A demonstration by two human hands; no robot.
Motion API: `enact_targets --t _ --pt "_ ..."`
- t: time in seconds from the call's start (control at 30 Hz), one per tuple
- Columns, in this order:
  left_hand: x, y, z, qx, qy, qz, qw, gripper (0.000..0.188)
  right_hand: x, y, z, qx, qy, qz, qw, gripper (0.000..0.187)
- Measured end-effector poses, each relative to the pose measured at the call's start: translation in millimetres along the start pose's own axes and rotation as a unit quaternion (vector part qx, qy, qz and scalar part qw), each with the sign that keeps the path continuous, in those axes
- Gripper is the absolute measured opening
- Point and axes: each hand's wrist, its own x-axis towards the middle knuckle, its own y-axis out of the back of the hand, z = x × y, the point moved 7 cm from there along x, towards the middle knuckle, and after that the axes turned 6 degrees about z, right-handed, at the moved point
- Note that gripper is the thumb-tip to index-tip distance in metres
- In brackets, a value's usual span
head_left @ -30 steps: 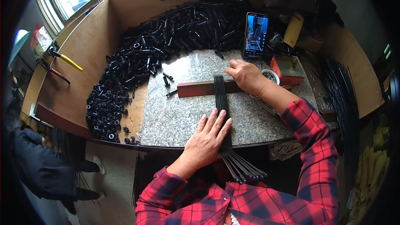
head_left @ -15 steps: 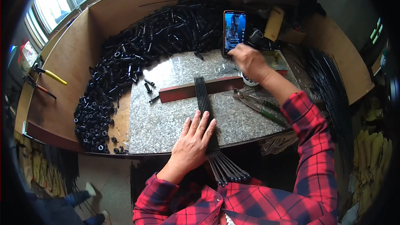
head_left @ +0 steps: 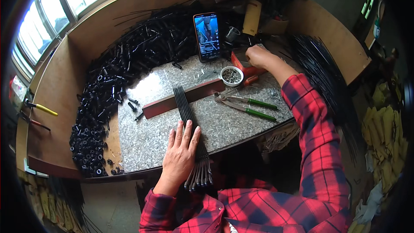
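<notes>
My left hand (head_left: 179,155) lies flat, fingers stretched, on a row of thin black rods (head_left: 184,108). The rods run across a reddish-brown bar (head_left: 159,104), and their grey, knobbed ends hang past the near table edge. My right hand (head_left: 258,57) is curled at the open red box (head_left: 239,61) on the right; its fingertips are hidden, so what they hold cannot be made out. A white cup (head_left: 231,84) of small metal pieces stands just left of the box. Green-handled pliers (head_left: 258,102) lie nearer me on the speckled stone slab (head_left: 151,142).
A lit phone (head_left: 207,39) stands upright at the slab's back. Black tubes and fittings (head_left: 129,64) are heaped along the left and back. Long black rods (head_left: 319,69) lie at the right. Wooden walls (head_left: 51,99) enclose the table; yellow-handled pliers (head_left: 45,109) hang at left.
My right hand has moved from the phone's lower edge rightward to the red box. My left hand stays flat on the rods. The whole view has shifted and turned.
</notes>
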Motion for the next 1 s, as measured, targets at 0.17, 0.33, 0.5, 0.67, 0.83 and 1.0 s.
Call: enact_targets --t 0.17,0.33,0.5,0.67,0.83,1.0 --pt "-2 4 2 0.025 -0.022 0.019 0.999 0.085 -15 16 -3 0.046 0.005 0.045 0.998 0.009" --pt "-7 34 6 -0.160 -0.059 0.120 0.978 0.110 -44 66 -8 0.185 0.021 0.291 0.939 0.012" --pt "-4 91 10 -0.579 0.029 0.190 0.792 0.093 -121 121 -97 0.331 0.116 0.260 0.900 0.006" --pt "5 132 22 -0.567 -0.002 0.216 0.795 0.063 -206 177 -179 0.273 0.311 0.311 0.856 0.013" --pt "4 145 33 -0.539 0.006 0.249 0.805 0.030 -251 202 -200 0.332 0.343 0.297 0.827 0.024" --pt "0 148 38 -0.546 0.040 0.261 0.795 0.021 -266 222 -210 0.320 0.373 0.310 0.814 0.031"
